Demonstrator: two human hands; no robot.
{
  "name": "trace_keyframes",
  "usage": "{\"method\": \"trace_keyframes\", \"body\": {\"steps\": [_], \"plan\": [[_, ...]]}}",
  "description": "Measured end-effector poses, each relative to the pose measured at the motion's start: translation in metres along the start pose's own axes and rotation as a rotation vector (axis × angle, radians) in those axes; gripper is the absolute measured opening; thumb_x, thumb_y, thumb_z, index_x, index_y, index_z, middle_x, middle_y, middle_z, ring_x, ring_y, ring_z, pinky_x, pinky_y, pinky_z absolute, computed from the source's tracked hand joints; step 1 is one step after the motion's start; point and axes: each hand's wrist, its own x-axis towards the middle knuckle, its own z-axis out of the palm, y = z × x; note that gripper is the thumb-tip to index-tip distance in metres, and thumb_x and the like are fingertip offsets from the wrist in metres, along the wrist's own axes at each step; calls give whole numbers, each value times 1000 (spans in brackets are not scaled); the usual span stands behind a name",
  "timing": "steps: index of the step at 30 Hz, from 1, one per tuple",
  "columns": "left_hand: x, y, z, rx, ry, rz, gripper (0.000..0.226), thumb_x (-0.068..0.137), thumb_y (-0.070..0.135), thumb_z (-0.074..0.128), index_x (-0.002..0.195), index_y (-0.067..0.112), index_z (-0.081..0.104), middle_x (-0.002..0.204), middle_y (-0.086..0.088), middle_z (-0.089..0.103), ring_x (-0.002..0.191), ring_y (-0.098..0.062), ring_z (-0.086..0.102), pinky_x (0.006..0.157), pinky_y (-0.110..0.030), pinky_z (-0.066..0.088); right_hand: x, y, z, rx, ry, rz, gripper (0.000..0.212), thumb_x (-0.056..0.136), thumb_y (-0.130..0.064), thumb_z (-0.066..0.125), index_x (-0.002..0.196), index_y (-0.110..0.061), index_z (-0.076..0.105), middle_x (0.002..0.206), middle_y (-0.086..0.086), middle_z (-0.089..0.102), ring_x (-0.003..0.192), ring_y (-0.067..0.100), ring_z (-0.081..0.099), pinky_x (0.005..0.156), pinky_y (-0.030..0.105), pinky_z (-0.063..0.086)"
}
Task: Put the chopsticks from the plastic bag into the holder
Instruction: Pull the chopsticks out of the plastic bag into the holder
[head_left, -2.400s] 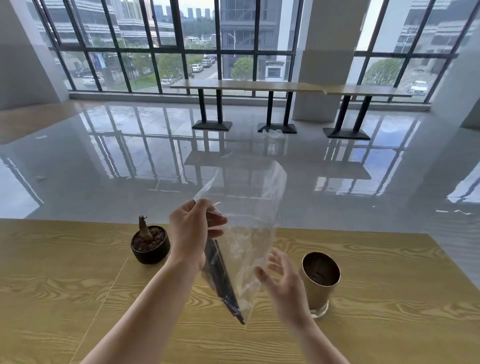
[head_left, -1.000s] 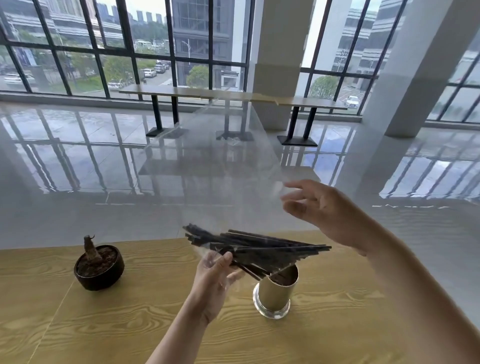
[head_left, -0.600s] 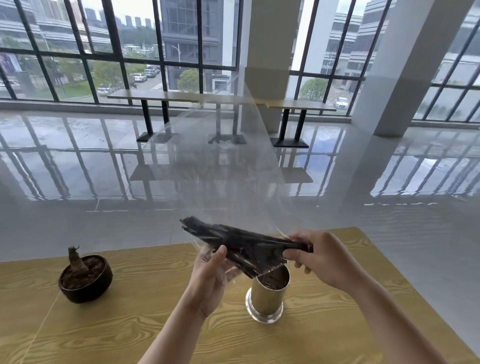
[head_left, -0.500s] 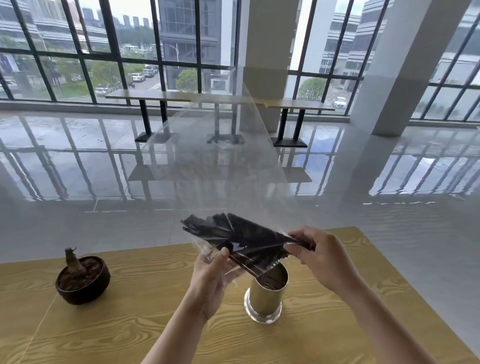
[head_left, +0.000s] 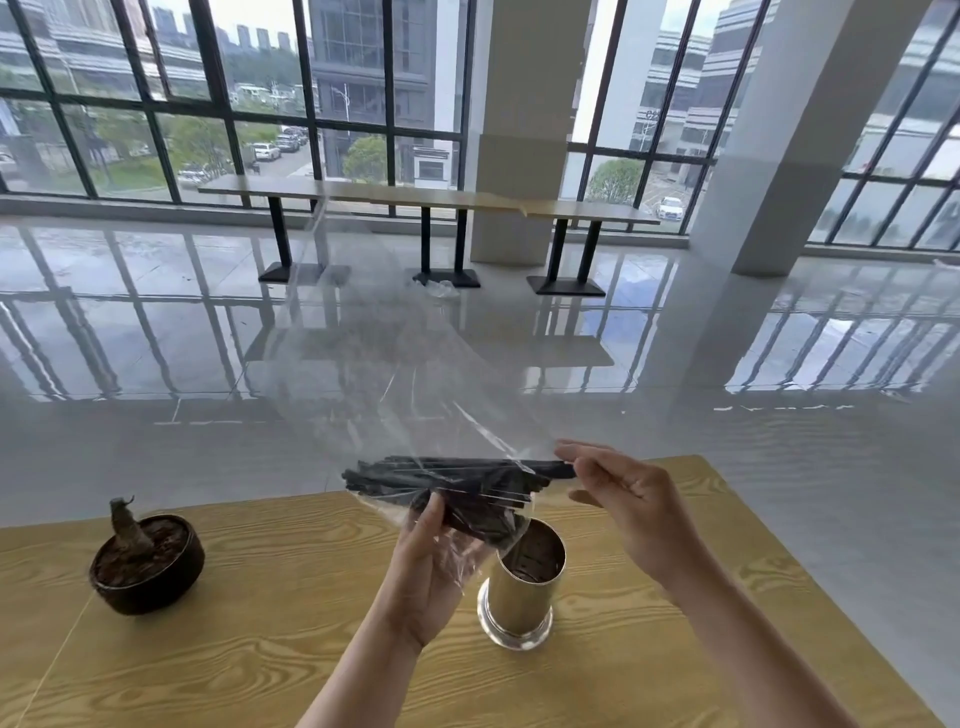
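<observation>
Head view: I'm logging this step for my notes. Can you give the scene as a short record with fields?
left hand: holds the bundle through the plastic bag
right hand: fingertips at the chopsticks' right ends
chopsticks: dark bundle, roughly level, inside the bag
holder: metal cylinder, upright on table, below the bundle
other: potted plant at left
</observation>
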Motion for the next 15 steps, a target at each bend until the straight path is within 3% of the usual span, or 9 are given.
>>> {"method": "trace_keyframes", "body": {"steps": [3, 6, 8, 10, 12, 15], "plan": [[5, -4, -2, -95, -44, -23, 61, 91, 39, 67, 138, 3, 48, 136, -23, 58, 134, -41, 46, 107, -60, 38, 8, -12, -10, 3, 130, -89, 31, 89, -30, 59, 113, -16, 74, 113, -4, 75, 103, 16, 71, 87, 33, 60], [10, -2, -13, -158, -50, -22, 74, 86, 39, 74, 140, -2, 44, 129, -23, 62, 138, -41, 40, 117, -61, 24, 12, -18, -20, -132, 38, -110, 27, 84, -33, 65, 105, -22, 78, 96, -2, 75, 90, 17, 72, 80, 27, 58], [12, 0, -16, -188, -44, -20, 83, 82, 38, 78, 143, -4, 40, 129, -22, 61, 136, -40, 44, 112, -55, 37, 12, -19, -24, -94, 28, -71, 24, 82, -31, 67, 101, -23, 78, 91, 3, 76, 87, 21, 73, 79, 28, 60], [13, 1, -15, -209, -70, -13, 71, 83, 34, 78, 135, -3, 48, 127, -23, 62, 128, -39, 52, 101, -51, 48, 15, -18, -32, 0, 97, -78, 23, 83, -27, 66, 102, -21, 77, 90, 7, 78, 87, 23, 75, 81, 30, 61], [15, 1, -12, -156, -73, 0, 60, 82, 34, 79, 125, -1, 54, 120, -22, 66, 124, -39, 54, 103, -54, 44, 15, -17, -35, 81, 140, -106, 21, 85, -23, 66, 102, -17, 78, 89, 11, 77, 86, 24, 75, 80, 34, 62], [18, 3, -5, -135, -27, 13, 59, 75, 35, 85, 124, 10, 62, 120, -18, 69, 121, -36, 59, 103, -53, 47, 16, -12, -30, 133, 135, -97, 24, 86, -24, 68, 107, -14, 76, 95, 13, 77, 89, 28, 74, 83, 44, 62]]}}
